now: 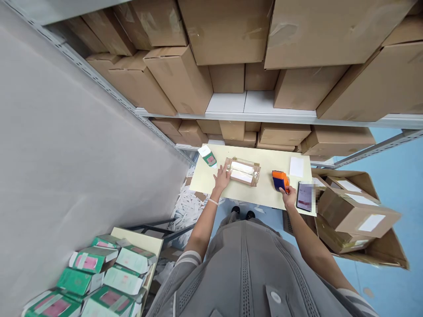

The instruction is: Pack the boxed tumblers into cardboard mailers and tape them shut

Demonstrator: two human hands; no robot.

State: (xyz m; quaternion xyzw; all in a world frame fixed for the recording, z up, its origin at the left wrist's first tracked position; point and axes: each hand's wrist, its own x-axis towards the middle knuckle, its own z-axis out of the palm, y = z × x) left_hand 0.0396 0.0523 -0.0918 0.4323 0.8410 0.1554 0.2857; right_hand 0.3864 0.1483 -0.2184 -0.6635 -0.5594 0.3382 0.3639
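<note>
A small cardboard box [243,171] with clear tape and white labels on top lies near the middle of the cream tabletop [264,159]. My left hand [222,178] rests on its left end, fingers spread. At the right side of the table my right hand [289,196] is closed on the near end of an orange-and-blue handheld device [280,180], whose exact kind I cannot make out. A tablet [304,196] with a lit screen lies just right of that hand. Behind it is a white sheet of paper [296,167]. A green-and-white carton [207,155] stands at the table's far left.
Shelves [228,115] full of cardboard boxes rise behind the table. On the right, a large open carton [393,251] holds several labelled boxes. Several green cartons [109,279] sit on a side surface at lower left. Paper scraps [190,202] litter the floor beside the wall.
</note>
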